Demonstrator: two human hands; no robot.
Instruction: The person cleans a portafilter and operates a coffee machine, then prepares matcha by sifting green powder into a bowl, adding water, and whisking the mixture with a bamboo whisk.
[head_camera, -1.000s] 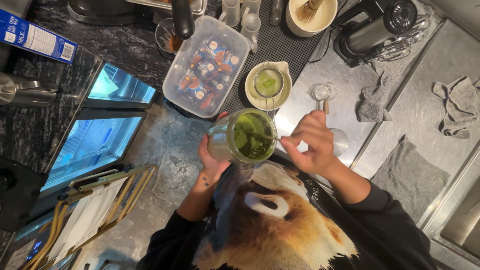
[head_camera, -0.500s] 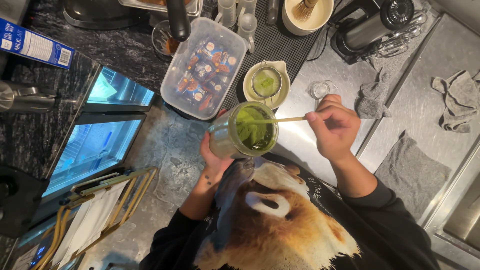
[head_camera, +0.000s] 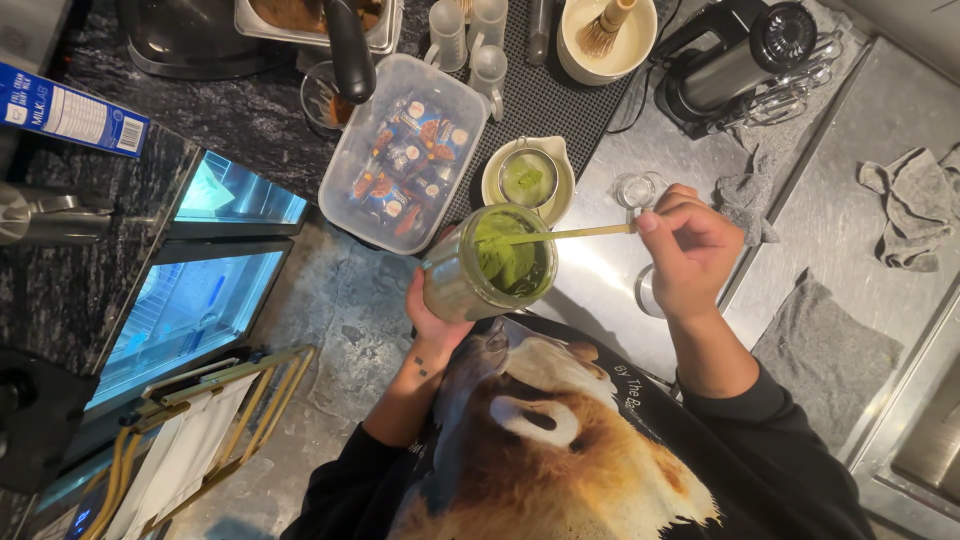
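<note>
My left hand (head_camera: 432, 322) grips a glass jar (head_camera: 484, 266) of green powder from below, tilted toward me over the counter's edge. My right hand (head_camera: 690, 248) pinches the end of a thin bamboo scoop (head_camera: 570, 234), whose other end reaches into the jar's mouth and rests in the green powder. Just beyond the jar sits a cream bowl (head_camera: 556, 160) with a small metal sieve (head_camera: 528, 180) holding a little green powder.
A clear tub of wrapped snacks (head_camera: 405, 155) lies left of the bowl. A white bowl with a bamboo whisk (head_camera: 606, 36) stands at the back. A small glass (head_camera: 636, 190), a black appliance (head_camera: 735, 60) and grey cloths (head_camera: 825, 355) are on the steel counter.
My right hand has moved from close beside the jar out to the right, and the bamboo scoop now reaches into the jar's powder. The jar has tilted more toward me.
</note>
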